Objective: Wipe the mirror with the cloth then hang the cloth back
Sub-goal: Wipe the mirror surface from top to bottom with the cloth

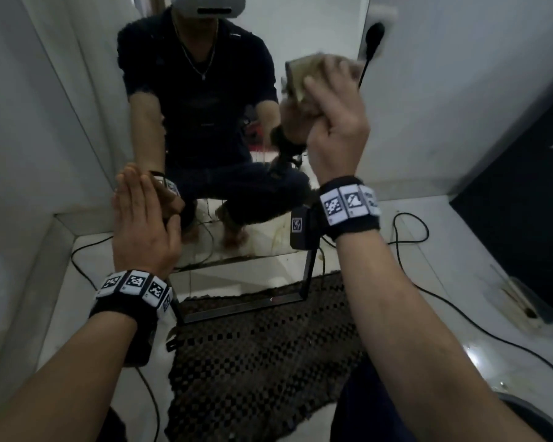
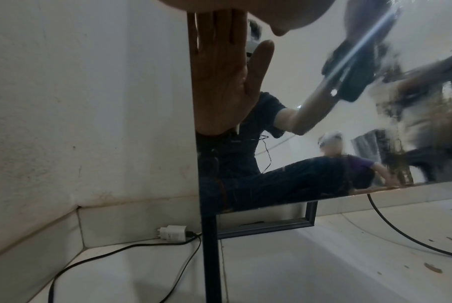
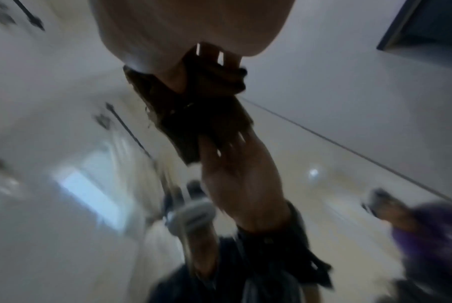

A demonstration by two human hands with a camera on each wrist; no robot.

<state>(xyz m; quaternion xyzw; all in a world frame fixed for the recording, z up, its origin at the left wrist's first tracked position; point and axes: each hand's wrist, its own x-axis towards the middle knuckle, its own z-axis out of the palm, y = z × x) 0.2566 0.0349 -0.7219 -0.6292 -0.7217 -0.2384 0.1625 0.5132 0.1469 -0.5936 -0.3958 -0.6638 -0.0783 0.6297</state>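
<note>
A frameless mirror (image 1: 316,27) leans against the white wall on a dark metal stand (image 1: 243,307). My right hand (image 1: 336,100) grips a tan cloth (image 1: 296,76) and presses it against the glass near the mirror's upper right edge. In the right wrist view the cloth (image 3: 144,86) looks dark under my right hand (image 3: 168,30), and the picture is blurred. My left hand (image 1: 141,212) lies flat with straight fingers against the mirror's left edge, lower down. The left wrist view shows that hand (image 2: 271,16) at the top and its palm reflected in the mirror (image 2: 297,61).
A dark woven mat (image 1: 253,362) lies on the white floor below the stand. Black cables (image 1: 409,224) run across the floor, and a white charger (image 2: 173,235) sits by the skirting. A black cabinet (image 1: 524,202) stands at the right. A black plug (image 1: 375,33) sits in a wall socket.
</note>
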